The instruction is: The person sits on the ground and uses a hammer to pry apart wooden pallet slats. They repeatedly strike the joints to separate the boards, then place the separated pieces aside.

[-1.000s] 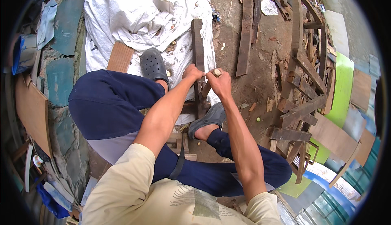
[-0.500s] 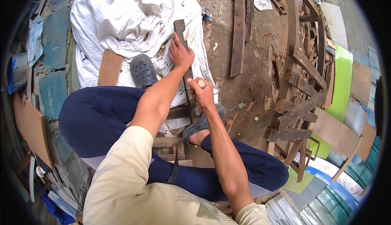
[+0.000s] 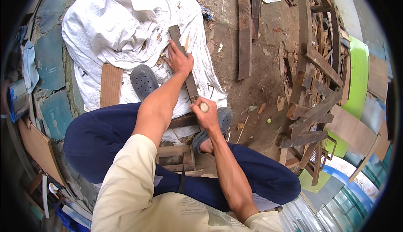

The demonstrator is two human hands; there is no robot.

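Observation:
My left hand (image 3: 179,61) is closed around the upper part of a narrow dark wooden plank (image 3: 190,85), which slants over a white cloth (image 3: 111,26). Lower down, my right hand (image 3: 205,116) grips a tool by its round wooden handle (image 3: 204,106), seen end-on close to the plank's near end. The tool's working end is hidden under the fist. A short dark wooden block (image 3: 183,120) lies crosswise beneath the near end of the plank. My feet, in grey clogs (image 3: 144,82), rest on either side of it.
A brown board (image 3: 111,85) lies on the cloth beside my left foot. To the right, long dark planks (image 3: 244,30) lie on bare soil, with a heap of old timber (image 3: 312,114) beyond them. A weathered blue-green wall (image 3: 50,59) runs along the left.
My right hand and the tool handle have moved down and slightly left. The plank and left hand appear shifted left and lower as the view moves a little.

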